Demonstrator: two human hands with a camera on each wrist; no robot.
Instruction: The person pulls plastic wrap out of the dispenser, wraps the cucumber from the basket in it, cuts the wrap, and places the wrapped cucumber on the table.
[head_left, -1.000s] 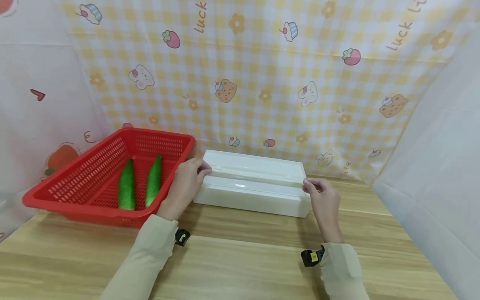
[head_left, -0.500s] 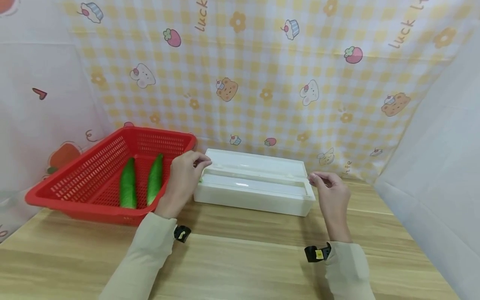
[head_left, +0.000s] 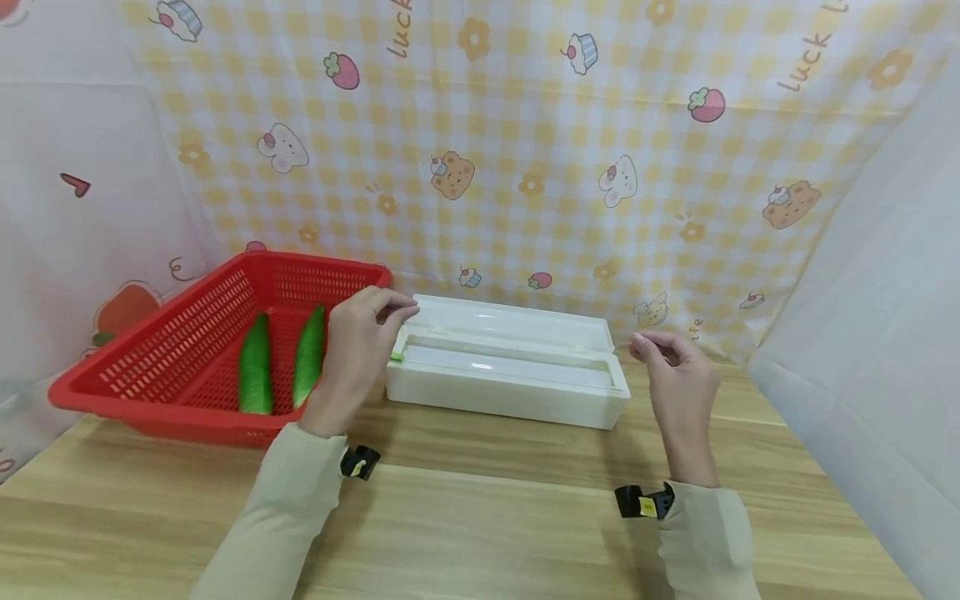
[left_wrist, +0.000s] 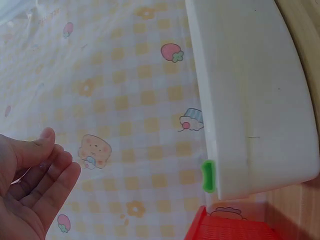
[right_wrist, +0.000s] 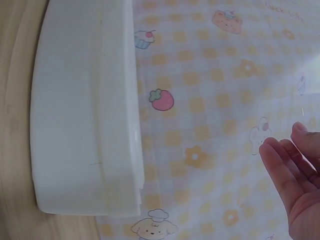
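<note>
A long white cling film dispenser box (head_left: 502, 396) stands on the table, its lid (head_left: 517, 321) tipped back toward the curtain. At its left end sits a small green piece (left_wrist: 209, 176). My left hand (head_left: 360, 337), thumb against the fingertips, is raised above the box's left end. Beyond the right end my right hand (head_left: 678, 375) pinches in the same way. Clear cling film (left_wrist: 55, 20) shows as faint shiny wrinkles in the left wrist view; most of it is too transparent to make out between the hands.
At left is a red plastic basket (head_left: 172, 421) with two green cucumbers (head_left: 256, 367) (head_left: 308, 358), close beside my left forearm. A patterned curtain (head_left: 525, 233) hangs right behind the box. The wooden table (head_left: 495, 533) extends in front.
Both hands have risen from the box's opening and moved slightly apart, the left to the left and the right to the right. The green piece has come into view; the basket stays put.
</note>
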